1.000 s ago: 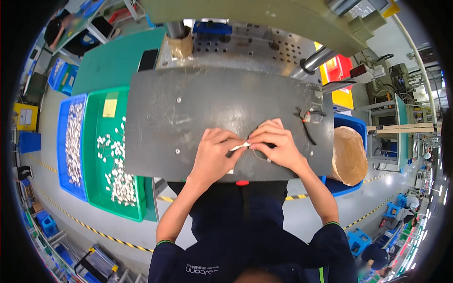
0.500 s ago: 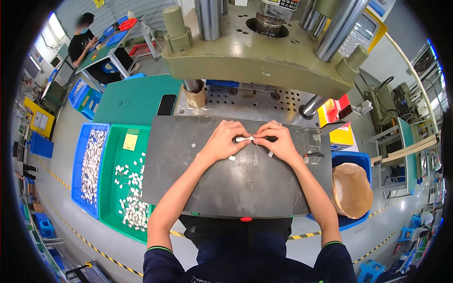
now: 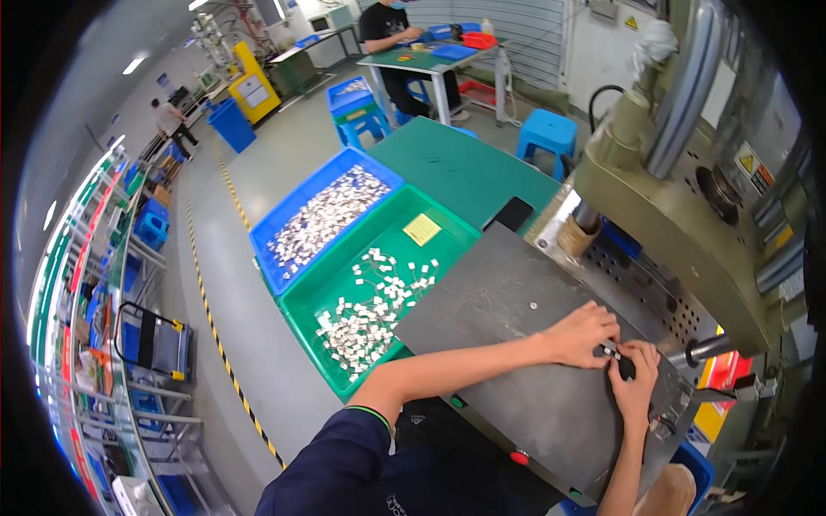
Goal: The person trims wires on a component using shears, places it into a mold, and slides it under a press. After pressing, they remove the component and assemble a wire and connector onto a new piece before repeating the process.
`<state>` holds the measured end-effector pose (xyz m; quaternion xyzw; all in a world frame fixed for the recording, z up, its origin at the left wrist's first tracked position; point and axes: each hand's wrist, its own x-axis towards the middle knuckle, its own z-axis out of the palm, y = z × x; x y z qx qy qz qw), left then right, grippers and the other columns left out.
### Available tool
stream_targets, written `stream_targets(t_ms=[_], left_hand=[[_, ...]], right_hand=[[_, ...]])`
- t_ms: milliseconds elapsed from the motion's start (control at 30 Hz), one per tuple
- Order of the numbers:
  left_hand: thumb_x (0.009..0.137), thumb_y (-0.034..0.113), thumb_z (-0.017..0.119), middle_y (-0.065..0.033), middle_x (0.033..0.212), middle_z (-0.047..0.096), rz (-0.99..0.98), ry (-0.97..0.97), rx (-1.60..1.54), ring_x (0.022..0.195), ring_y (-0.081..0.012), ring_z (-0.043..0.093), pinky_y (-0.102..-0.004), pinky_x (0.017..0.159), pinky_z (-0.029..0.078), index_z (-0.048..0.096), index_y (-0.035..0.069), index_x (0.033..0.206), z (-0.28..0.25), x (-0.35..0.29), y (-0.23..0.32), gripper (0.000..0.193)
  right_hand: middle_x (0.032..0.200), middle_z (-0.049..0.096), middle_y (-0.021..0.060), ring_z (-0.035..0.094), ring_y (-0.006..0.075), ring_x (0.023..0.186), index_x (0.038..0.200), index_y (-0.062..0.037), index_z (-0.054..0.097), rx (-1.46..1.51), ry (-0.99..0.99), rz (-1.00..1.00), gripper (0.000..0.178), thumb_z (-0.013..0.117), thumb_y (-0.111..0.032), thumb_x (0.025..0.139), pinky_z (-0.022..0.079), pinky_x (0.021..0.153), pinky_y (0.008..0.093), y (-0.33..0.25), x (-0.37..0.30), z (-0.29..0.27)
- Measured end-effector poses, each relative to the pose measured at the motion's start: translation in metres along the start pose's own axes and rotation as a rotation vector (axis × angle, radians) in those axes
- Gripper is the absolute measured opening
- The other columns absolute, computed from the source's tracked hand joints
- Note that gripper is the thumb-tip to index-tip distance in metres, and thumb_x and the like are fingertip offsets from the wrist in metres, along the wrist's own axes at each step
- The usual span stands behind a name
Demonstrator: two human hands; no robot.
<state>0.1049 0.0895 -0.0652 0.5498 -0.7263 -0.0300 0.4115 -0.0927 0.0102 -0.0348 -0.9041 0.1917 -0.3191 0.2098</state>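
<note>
Both hands are together over the right part of the dark metal plate (image 3: 508, 335). My left hand (image 3: 587, 334) is closed, its thumb and fingers pinching a small white piece (image 3: 609, 350), perhaps a connector. My right hand (image 3: 635, 378) meets it from the right, fingers closed at the same piece. Something black (image 3: 626, 368) shows between the right thumb and fingers; its kind cannot be made out. Dark-handled pliers (image 3: 662, 426) lie beside the right wrist. A small round light piece (image 3: 533, 305) rests on the plate.
Left of the plate, a green bin (image 3: 314, 340) holds white pieces with thin leads and a yellow note (image 3: 422, 230). Beyond it stands a blue bin (image 3: 267, 271) of small parts. A press (image 3: 662, 232) rises at right. A phone (image 3: 509, 213) lies behind the plate. A co-worker (image 3: 387, 30) sits farther back.
The view has swung left, so the bins now sit nearer the middle and the press at right. Both hands stay together at the small white piece. A black thing now shows at the right hand.
</note>
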Motion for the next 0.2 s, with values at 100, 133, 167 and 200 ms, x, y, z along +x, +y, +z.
stream_targets(t_ms=[100,133,167,200], left_hand=[[0.076,0.032,0.079,-0.009,0.095,0.063,-0.047,0.074,0.032,0.097,-0.0296,0.061,-0.0417,0.088,0.044,0.065,0.008,0.094,-0.004,-0.013,0.003,0.033],[0.075,0.031,0.079,-0.0092,0.094,0.063,-0.057,0.037,0.069,0.097,-0.0298,0.061,-0.0416,0.089,0.044,0.064,0.009,0.096,-0.006,-0.012,0.005,0.034],[0.074,0.03,0.079,-0.0093,0.094,0.063,-0.071,0.001,0.107,0.097,-0.03,0.061,-0.0414,0.089,0.044,0.063,0.009,0.097,-0.008,-0.012,0.006,0.035],[0.071,0.027,0.082,-0.0091,0.098,0.065,-0.069,-0.021,0.127,0.101,-0.0302,0.061,-0.0424,0.091,0.044,0.062,0.01,0.1,-0.002,-0.011,0.006,0.039]], right_hand=[[0.105,0.066,0.0103,0.061,0.0321,0.102,0.097,-0.0009,0.069,-0.007,-0.013,-0.006,0.024,0.078,0.001,0.074,0.043,0.094,0.0411,-0.005,0.001,0.011],[0.107,0.068,0.0103,0.062,0.0315,0.104,0.101,-0.0019,0.071,-0.034,-0.018,-0.036,0.028,0.078,0.001,0.074,0.044,0.095,0.0415,-0.001,0.002,0.011],[0.108,0.068,0.0104,0.062,0.0311,0.106,0.102,-0.0031,0.072,-0.031,-0.026,-0.034,0.028,0.078,0.001,0.075,0.044,0.097,0.0417,0.007,0.0,0.014],[0.109,0.069,0.0105,0.063,0.0306,0.108,0.103,-0.0043,0.073,-0.034,-0.034,-0.031,0.029,0.078,0.001,0.075,0.044,0.099,0.0418,0.021,-0.007,0.014]])
